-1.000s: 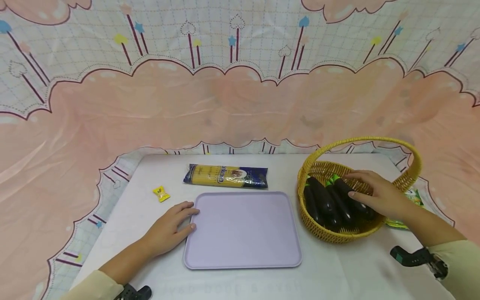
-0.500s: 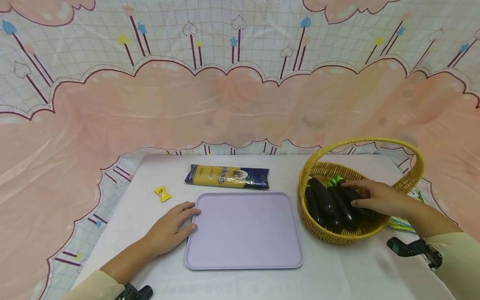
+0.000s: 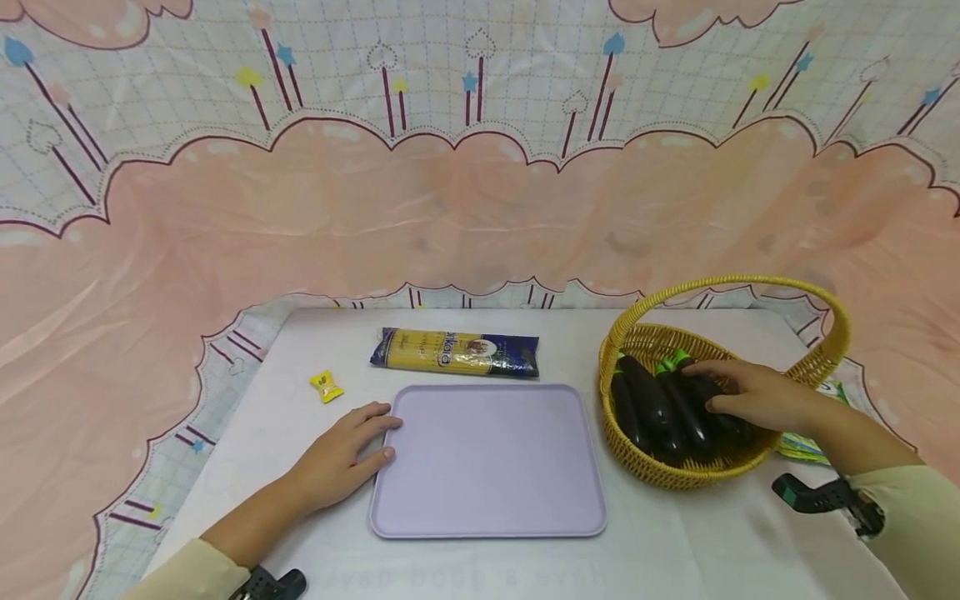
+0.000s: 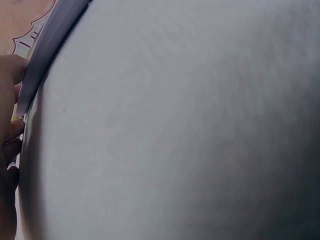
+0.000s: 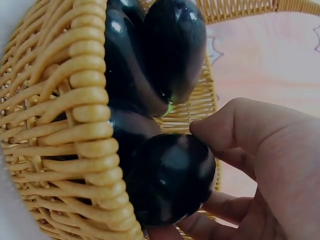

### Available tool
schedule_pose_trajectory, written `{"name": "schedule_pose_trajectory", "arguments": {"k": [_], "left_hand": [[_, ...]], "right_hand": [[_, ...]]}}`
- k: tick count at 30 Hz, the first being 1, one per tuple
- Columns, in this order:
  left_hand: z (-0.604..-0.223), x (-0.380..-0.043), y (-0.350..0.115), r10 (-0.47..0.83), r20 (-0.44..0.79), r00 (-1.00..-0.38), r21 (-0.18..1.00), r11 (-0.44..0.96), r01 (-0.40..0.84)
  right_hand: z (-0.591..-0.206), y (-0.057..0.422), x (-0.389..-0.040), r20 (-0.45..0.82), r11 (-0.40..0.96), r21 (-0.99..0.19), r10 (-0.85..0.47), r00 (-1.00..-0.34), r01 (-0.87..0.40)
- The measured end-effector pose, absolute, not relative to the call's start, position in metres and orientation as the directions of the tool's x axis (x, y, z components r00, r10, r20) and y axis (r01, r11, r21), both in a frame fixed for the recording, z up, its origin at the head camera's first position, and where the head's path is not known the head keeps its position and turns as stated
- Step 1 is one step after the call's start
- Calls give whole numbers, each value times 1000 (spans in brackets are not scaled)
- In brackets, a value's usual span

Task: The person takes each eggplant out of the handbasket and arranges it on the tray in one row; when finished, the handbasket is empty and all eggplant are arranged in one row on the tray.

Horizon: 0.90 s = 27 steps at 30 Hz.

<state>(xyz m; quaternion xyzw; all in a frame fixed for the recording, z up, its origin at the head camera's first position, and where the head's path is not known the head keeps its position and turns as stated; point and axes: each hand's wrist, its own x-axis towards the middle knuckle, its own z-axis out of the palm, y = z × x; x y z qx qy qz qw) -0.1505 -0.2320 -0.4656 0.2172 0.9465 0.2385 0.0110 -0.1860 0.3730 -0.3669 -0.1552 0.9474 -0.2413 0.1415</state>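
Observation:
My left hand (image 3: 341, 460) rests on the left edge of the pale purple tray (image 3: 487, 462), fingers extended over its rim. In the left wrist view its fingers (image 4: 14, 132) show at the far left beside the tray's edge. My right hand (image 3: 768, 398) reaches into a yellow wicker basket (image 3: 660, 477) and holds the rightmost eggplant (image 5: 172, 180). Thumb and fingers curl round that eggplant's dark, glossy body in the right wrist view. Several other eggplants (image 3: 652, 408) lie beside it, green stems toward the back; the hand partly hides the held one.
A blue and yellow pasta packet (image 3: 457, 352) lies behind the tray. To its left is a small yellow wrapped candy (image 3: 326, 387). The basket's tall arched handle (image 3: 738, 281) rises over the eggplants. A green packet (image 3: 806, 447) lies partly hidden behind my right forearm.
My right hand has shifted slightly down and its fingers have curled in round the eggplant. The left hand and the tray stay where they were.

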Motion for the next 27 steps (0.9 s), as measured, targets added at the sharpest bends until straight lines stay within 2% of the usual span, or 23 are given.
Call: {"name": "schedule_pose_trajectory", "arguments": {"k": [7,27], "left_hand": [[-467,-151,-234,425,104,-899,450,786,423],[-470,-153,-234,424,66,-903,474,783,402]], "right_hand": [[-363,373,-179,-144,828,-510,-351,-925,-234],[-341,363,-148,-211,741,-661,-332,-919,-116]]}}
